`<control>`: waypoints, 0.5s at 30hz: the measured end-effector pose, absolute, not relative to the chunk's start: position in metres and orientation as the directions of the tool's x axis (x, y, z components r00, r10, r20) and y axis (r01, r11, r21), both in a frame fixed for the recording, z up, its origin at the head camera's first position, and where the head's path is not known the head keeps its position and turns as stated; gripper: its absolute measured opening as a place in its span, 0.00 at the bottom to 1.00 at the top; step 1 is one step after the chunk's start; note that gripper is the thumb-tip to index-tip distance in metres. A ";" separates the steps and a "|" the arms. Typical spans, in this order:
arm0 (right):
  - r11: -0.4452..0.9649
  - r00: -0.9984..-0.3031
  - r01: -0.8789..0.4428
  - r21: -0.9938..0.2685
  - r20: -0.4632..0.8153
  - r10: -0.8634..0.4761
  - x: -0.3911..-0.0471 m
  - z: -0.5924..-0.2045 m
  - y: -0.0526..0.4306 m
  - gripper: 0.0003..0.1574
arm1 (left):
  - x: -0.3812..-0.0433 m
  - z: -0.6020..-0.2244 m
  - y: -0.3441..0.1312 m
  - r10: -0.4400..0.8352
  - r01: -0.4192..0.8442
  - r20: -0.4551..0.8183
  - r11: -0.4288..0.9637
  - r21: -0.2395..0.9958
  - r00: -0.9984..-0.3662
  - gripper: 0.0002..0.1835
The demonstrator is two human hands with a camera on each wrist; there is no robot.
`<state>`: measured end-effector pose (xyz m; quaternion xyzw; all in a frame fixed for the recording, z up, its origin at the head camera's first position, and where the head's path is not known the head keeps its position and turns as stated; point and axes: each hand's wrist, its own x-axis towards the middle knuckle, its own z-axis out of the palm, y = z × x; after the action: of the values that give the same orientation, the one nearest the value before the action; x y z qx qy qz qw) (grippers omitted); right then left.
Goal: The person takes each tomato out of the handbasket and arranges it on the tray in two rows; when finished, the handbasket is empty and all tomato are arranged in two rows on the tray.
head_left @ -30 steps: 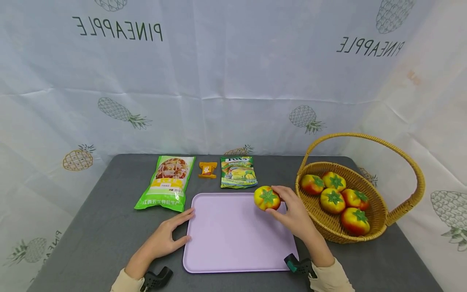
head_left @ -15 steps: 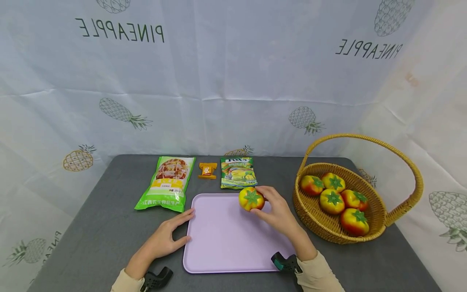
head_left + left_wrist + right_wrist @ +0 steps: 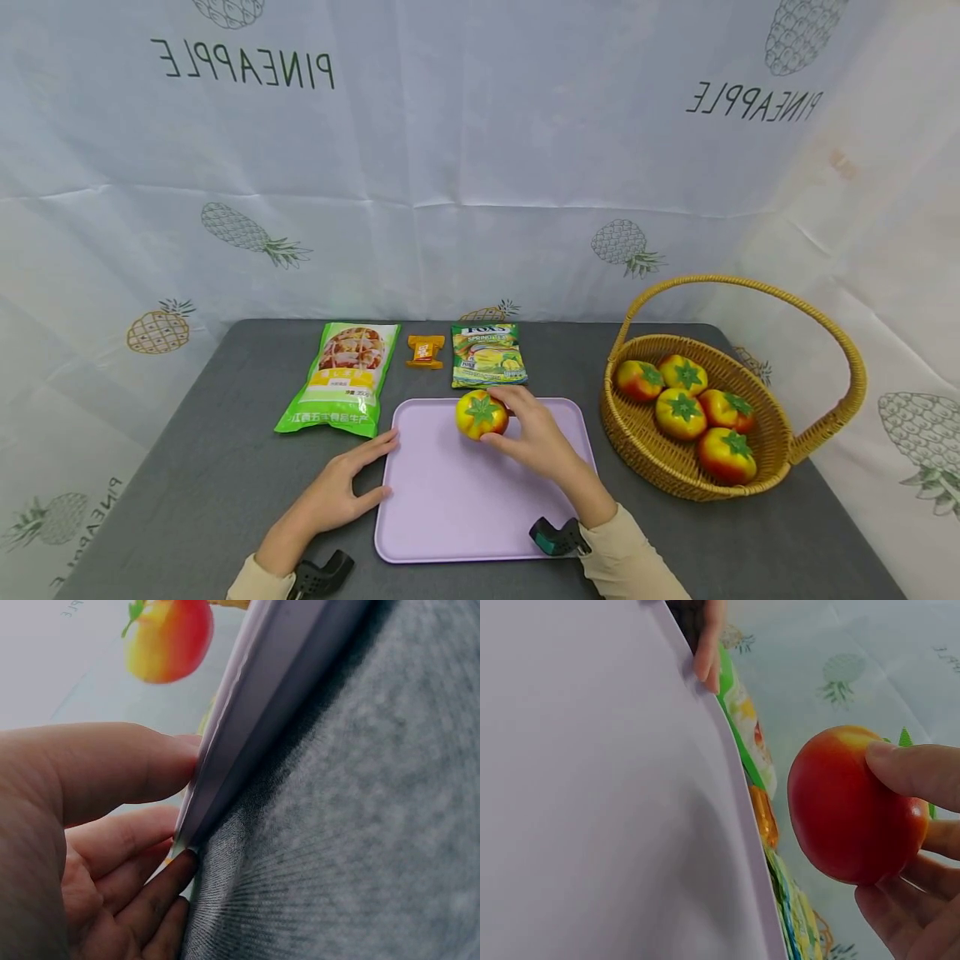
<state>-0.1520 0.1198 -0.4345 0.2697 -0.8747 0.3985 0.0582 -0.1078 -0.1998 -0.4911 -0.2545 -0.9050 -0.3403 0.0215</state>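
My right hand (image 3: 534,435) pinches a red-and-yellow persimmon (image 3: 480,415) with a green leafy top, thumb on one side and fingers on the other. In the right wrist view the persimmon (image 3: 855,806) is held up off the lilac tray (image 3: 480,500), over its far part. My left hand (image 3: 341,487) rests at the tray's left edge, fingers fairly straight. The left wrist view shows its thumb (image 3: 127,769) and fingertips touching the rim. At the right stands a wicker basket (image 3: 660,467) holding several more persimmons (image 3: 681,414).
Behind the tray lie a green food bag (image 3: 341,379), a small orange packet (image 3: 425,352) and a green Fox's candy bag (image 3: 489,357). The basket's tall handle (image 3: 843,342) arches up at the right. A pineapple-print cloth (image 3: 450,167) hangs behind the dark grey table (image 3: 225,433).
My right hand has moved leftward across the tray with the persimmon, from its right corner toward the middle of the far edge. The left hand stays at the tray's left edge.
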 end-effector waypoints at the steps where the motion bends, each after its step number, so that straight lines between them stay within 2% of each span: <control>1: 0.531 -0.844 -0.523 -0.667 0.318 -0.432 -0.153 -0.435 0.117 0.38 | -0.108 -0.491 -0.200 0.445 0.473 0.209 0.640 0.606 -0.871 0.31; 15: 0.531 -0.827 -0.525 -0.665 0.252 -0.502 -0.169 -0.449 0.083 0.37 | -0.108 -0.491 -0.199 0.443 0.461 0.193 0.645 0.610 -0.876 0.32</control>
<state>-0.1694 0.0827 -0.4492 0.2937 -0.8747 0.3852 0.0149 -0.1075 -0.1993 -0.4912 -0.2490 -0.9068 -0.3398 0.0133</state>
